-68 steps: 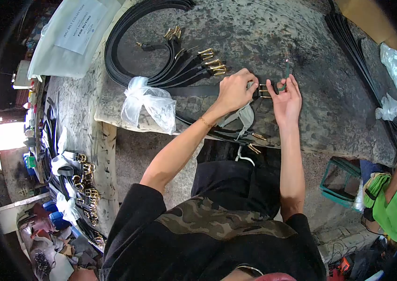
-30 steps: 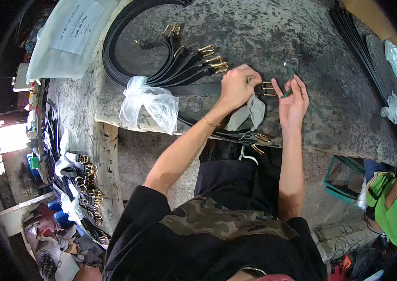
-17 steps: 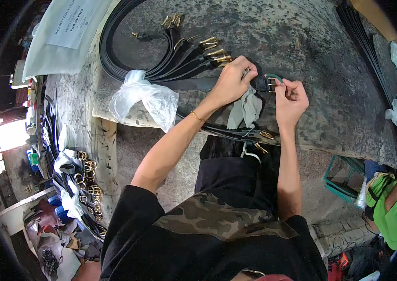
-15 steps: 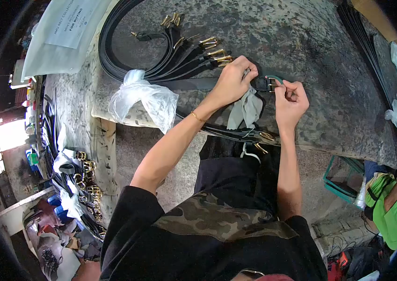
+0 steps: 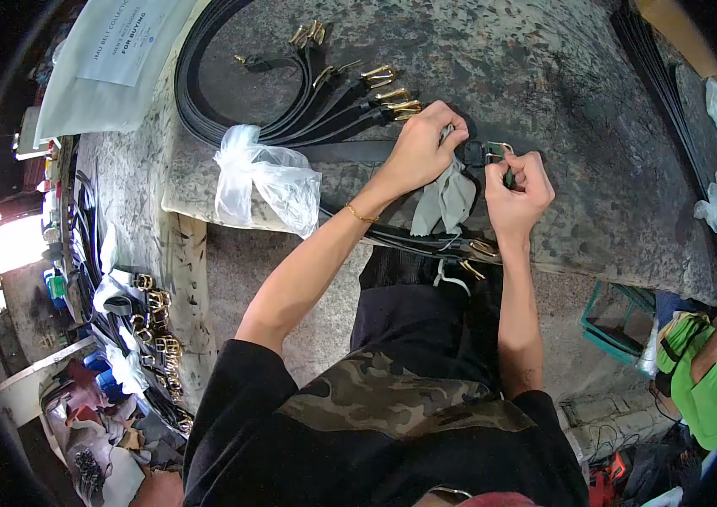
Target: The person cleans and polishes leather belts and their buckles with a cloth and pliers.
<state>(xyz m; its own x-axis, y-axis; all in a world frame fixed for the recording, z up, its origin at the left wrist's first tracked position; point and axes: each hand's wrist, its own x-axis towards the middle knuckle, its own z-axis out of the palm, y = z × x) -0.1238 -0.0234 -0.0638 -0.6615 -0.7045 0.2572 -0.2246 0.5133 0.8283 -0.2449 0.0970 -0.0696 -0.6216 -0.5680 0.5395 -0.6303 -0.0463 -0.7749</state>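
My left hand [image 5: 428, 145] is closed on a grey cloth [image 5: 444, 203], which hangs below the fingers. It presses on a black belt [image 5: 350, 151] lying across the worktop, close to the buckle end. The gold-edged belt buckle [image 5: 500, 149] juts out to the right of the cloth. My right hand [image 5: 519, 196] is closed at the buckle's lower right side, with a small dark green strip [image 5: 509, 179] partly hidden among the fingers. Left of my hands, a bundle of coiled black belts [image 5: 198, 84] fans out its gold buckles [image 5: 392, 95].
A knotted clear plastic bag [image 5: 265, 182] lies by the coil. More belts [image 5: 434, 243] lie along the worktop's front edge. A printed plastic bag [image 5: 113, 51] is at the back left, and long black straps [image 5: 662, 76] at the right. A person in green [image 5: 709, 372] is at the far right.
My right hand has shifted slightly down and left along the buckle, and its fingers have curled in. The green strip seen along the buckle's upper edge now shows gold there. My left hand stays put.
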